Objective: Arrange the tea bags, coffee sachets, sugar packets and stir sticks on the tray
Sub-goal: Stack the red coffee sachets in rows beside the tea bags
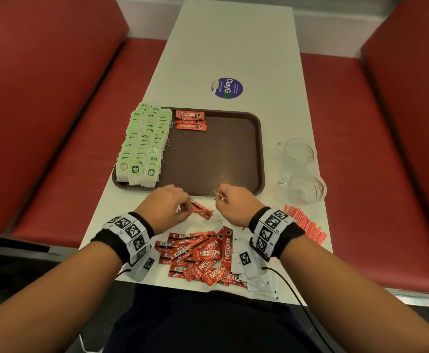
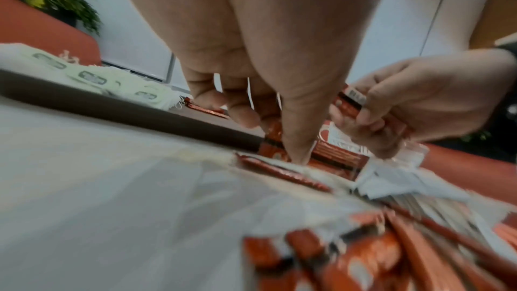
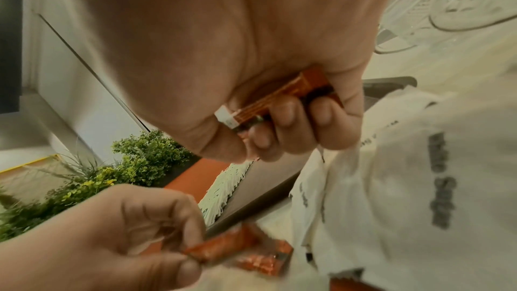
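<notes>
White table (image 1: pixel 233 42) between red benches (image 1: pixel 43 98) was the work surface. Right hand (image 1: pixel 236 206) clenched a few coffee sachets (image 3: pixel 282 101) in its curled fingers; left hand (image 1: pixel 164 207) pinched one sachet (image 1: pixel 200 211) just short of the brown tray (image 1: pixel 218 154). Tray held tea bags (image 1: pixel 142 146) at left and three sachets (image 1: pixel 190 121) at the far edge; loose sachets (image 1: pixel 200 256) lay nearer the body, stir sticks (image 1: pixel 305 224) right.

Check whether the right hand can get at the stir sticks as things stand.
Probably yes for reach: the stir sticks lie uncovered on the table just right of the right hand. But that hand already grips coffee sachets, so it would likely need to set them down first.
</notes>
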Motion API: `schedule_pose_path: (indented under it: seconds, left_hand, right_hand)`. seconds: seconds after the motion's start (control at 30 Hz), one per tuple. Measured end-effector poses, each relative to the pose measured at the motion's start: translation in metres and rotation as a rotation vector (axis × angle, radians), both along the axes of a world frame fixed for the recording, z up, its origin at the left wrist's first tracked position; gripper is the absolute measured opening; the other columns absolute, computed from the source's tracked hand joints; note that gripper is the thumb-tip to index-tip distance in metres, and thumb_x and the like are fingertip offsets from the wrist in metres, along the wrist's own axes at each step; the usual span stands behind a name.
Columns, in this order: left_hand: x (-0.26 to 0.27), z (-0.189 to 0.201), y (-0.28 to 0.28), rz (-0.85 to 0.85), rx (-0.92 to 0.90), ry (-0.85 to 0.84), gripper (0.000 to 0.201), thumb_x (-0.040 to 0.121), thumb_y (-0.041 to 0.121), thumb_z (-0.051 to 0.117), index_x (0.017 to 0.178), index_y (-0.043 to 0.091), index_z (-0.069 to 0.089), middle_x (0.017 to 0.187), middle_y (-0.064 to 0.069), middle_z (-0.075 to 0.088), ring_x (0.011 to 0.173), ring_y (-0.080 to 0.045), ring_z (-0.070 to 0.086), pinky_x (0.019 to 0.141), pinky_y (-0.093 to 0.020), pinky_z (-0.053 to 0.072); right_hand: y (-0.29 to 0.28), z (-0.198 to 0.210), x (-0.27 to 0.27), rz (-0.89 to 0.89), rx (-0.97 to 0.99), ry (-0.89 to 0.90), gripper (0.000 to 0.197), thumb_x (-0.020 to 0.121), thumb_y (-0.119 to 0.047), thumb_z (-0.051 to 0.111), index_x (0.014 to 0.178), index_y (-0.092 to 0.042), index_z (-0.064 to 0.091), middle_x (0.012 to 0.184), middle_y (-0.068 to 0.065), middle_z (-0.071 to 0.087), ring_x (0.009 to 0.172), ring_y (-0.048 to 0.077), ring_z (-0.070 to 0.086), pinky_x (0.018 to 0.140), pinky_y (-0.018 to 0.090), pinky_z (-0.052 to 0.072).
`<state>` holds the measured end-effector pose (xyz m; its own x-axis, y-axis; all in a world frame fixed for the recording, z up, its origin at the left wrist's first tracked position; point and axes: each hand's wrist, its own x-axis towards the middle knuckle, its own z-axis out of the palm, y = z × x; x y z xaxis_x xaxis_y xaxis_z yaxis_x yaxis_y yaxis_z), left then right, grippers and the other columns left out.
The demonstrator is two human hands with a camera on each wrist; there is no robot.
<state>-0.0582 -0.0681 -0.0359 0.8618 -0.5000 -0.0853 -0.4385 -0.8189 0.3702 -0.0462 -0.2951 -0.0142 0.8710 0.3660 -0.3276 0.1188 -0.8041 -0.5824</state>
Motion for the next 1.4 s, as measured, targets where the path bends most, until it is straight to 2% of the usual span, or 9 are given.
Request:
schedule_pose_path:
  seconds: [0.17,0.33,0.43,0.53,0.67,0.8,1.03,1.2,1.4]
  left_hand:
    - [0.005,0.015,-0.009,-0.054,-0.188,-0.24,0.01,0.082,0.025,0.064,0.074,0.022,0.06,0.076,0.01,0.055,0.072,-0.013,0.046,0.063,-0.038,0.045]
    - [0.02,0.02,-0.01,-0.055,-0.223,-0.391,0.013,0.078,0.017,0.073,0.07,0.017,0.063,0.081,0.003,0.061,0.072,-0.019,0.05,0.062,-0.038,0.044]
    - [0.033,0.022,-0.008,-0.045,-0.203,-0.278,0.017,0.077,0.03,0.081,0.082,0.022,0.066,0.091,0.008,0.061,0.078,-0.016,0.052,0.068,-0.042,0.047]
    - [0.046,0.026,-0.008,-0.013,-0.171,-0.188,0.024,0.085,0.047,0.069,0.101,0.029,0.067,0.093,0.014,0.064,0.082,-0.013,0.054,0.074,-0.039,0.047]
    - [0.066,0.026,-0.01,-0.009,-0.061,-0.138,0.011,0.088,0.038,0.07,0.098,0.033,0.072,0.087,0.015,0.067,0.081,-0.011,0.05,0.076,-0.039,0.045]
    - [0.104,0.016,-0.002,0.183,0.081,-0.044,0.008,0.09,0.037,0.069,0.095,0.034,0.073,0.086,0.011,0.068,0.087,-0.013,0.053,0.084,-0.038,0.047]
    - [0.167,-0.003,0.003,0.299,0.334,0.024,0.021,0.088,0.043,0.069,0.106,0.033,0.073,0.106,0.003,0.069,0.099,-0.022,0.063,0.088,-0.042,0.052]
    - [0.188,-0.006,-0.007,0.252,0.318,0.139,0.019,0.086,0.032,0.075,0.103,0.025,0.074,0.107,-0.001,0.067,0.1,-0.022,0.062,0.088,-0.036,0.051]
    - [0.234,-0.01,-0.015,0.251,0.357,0.149,0.017,0.092,0.015,0.065,0.105,0.018,0.075,0.106,-0.005,0.071,0.103,-0.025,0.064,0.087,-0.028,0.046]
  right_hand:
    - [-0.003,0.006,0.011,0.052,0.02,0.009,0.046,0.1,-0.054,0.043,0.069,-0.02,0.05,0.068,0.001,0.056,0.064,0.017,0.053,0.059,0.033,0.039]
    - [-0.008,0.009,0.025,0.037,0.199,0.082,0.029,0.099,-0.038,0.055,0.075,-0.023,0.055,0.069,-0.003,0.054,0.06,0.012,0.05,0.057,0.026,0.04]
    - [-0.009,0.009,0.033,0.044,0.211,0.022,0.019,0.098,-0.032,0.058,0.081,-0.026,0.059,0.076,-0.005,0.059,0.067,0.012,0.055,0.06,0.023,0.041]
    - [-0.008,0.007,0.041,0.049,0.164,-0.033,0.018,0.096,-0.031,0.062,0.079,-0.031,0.056,0.077,-0.008,0.059,0.07,0.01,0.056,0.06,0.023,0.04]
    - [-0.001,0.004,0.048,0.013,0.138,-0.08,0.013,0.094,-0.034,0.064,0.084,-0.03,0.055,0.08,-0.008,0.06,0.074,0.012,0.057,0.066,0.029,0.044]
    - [0.001,0.004,0.058,-0.108,0.156,-0.06,0.021,0.098,-0.039,0.057,0.105,-0.021,0.05,0.085,-0.003,0.061,0.074,0.014,0.059,0.066,0.03,0.047]
    - [-0.002,0.003,0.067,-0.13,0.162,0.011,0.015,0.102,-0.032,0.049,0.097,-0.019,0.047,0.074,0.001,0.06,0.058,0.015,0.054,0.06,0.033,0.049]
    - [-0.004,0.003,0.067,-0.155,0.204,0.032,0.012,0.103,-0.029,0.047,0.098,-0.018,0.047,0.076,0.002,0.061,0.059,0.013,0.051,0.058,0.027,0.043]
    - [-0.002,0.006,0.067,-0.2,0.233,0.087,0.011,0.103,-0.025,0.043,0.096,-0.019,0.049,0.077,0.001,0.057,0.067,0.015,0.052,0.065,0.032,0.044]
